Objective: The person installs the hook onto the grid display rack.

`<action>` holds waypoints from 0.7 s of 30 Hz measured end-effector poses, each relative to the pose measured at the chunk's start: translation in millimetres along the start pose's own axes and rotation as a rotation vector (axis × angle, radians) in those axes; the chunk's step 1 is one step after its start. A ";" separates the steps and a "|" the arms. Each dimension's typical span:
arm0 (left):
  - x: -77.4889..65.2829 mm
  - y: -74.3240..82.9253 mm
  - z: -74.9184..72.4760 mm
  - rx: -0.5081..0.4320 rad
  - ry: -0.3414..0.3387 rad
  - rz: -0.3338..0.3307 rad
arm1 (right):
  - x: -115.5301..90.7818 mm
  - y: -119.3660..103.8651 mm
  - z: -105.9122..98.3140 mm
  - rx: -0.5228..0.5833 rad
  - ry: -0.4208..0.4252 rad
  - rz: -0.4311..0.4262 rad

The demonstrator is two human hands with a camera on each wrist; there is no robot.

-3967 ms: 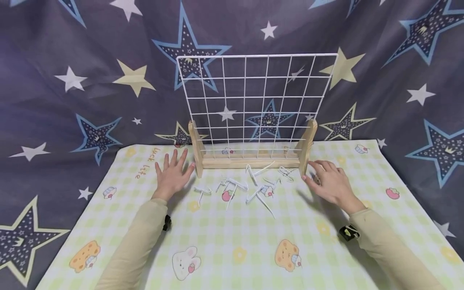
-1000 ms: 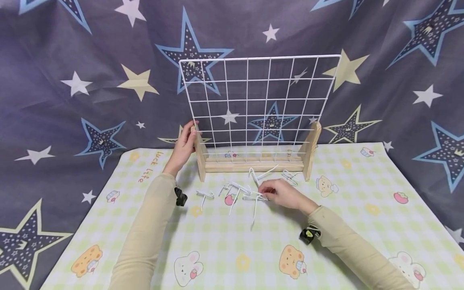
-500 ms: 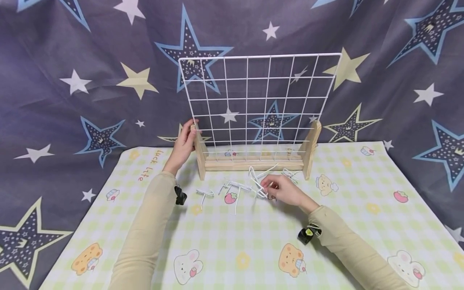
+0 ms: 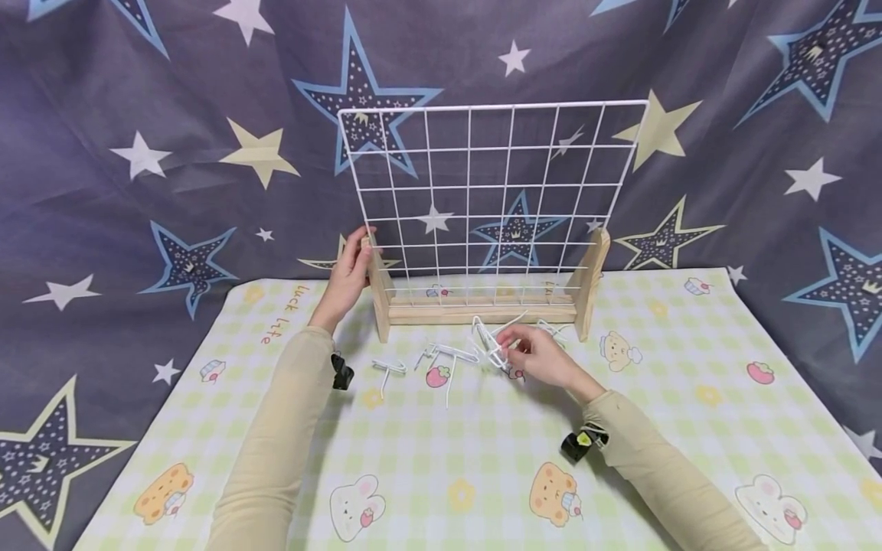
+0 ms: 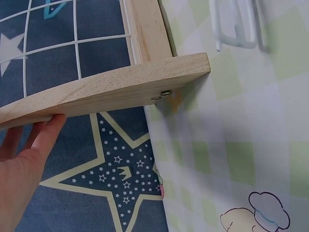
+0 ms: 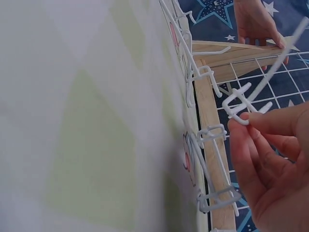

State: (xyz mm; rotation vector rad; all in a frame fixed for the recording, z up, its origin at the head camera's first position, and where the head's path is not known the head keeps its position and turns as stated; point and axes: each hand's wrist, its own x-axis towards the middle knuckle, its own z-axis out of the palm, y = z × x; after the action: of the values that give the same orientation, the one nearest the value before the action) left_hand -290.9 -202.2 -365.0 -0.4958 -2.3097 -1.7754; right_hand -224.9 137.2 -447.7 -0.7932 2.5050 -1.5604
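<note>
My left hand [image 4: 347,277] grips the left wooden side post [image 4: 378,298] of an upright white wire grid rack [image 4: 468,186]. In the left wrist view, its fingers [image 5: 48,133] lie against the outer face of that post. My right hand [image 4: 540,357] pinches a white wire hook [image 6: 280,58] between thumb and fingertips, in front of the rack's wooden base bar [image 4: 482,315]. The hook's long prong points up and away in the right wrist view. Loose white hooks lie around, one [image 4: 389,368] at the left and another [image 4: 451,353] nearer the middle.
More hooks lie close to the right hand, one [image 4: 553,331] near the right wooden side post [image 4: 590,287]. All stand on a green-checked tablecloth [image 4: 413,459]. A dark star-patterned curtain [image 4: 207,153] hangs behind the rack.
Both hands were spread beside the rack. The left has moved up onto the left post. The right has moved left, picked up a hook and turned it, its prong swinging up from the cloth.
</note>
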 end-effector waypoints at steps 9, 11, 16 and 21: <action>-1.5 3.6 0.6 -0.007 0.002 0.002 | 2.8 -4.6 2.0 0.071 0.103 0.059; -1.5 3.5 0.8 -0.007 0.006 0.006 | 2.6 -9.6 0.9 0.109 0.117 0.084; -1.6 3.5 1.2 -0.014 0.012 0.009 | 5.9 -3.6 0.0 0.191 0.165 0.123; -1.2 3.2 2.0 -0.022 0.013 0.009 | 9.4 -0.9 -2.6 0.236 0.234 0.160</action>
State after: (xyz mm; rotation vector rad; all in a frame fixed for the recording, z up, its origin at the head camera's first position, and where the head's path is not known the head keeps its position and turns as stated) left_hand -288.5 -199.7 -363.2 -0.4958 -2.2779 -1.7967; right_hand -233.6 134.6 -443.8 -0.3888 2.3952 -1.9390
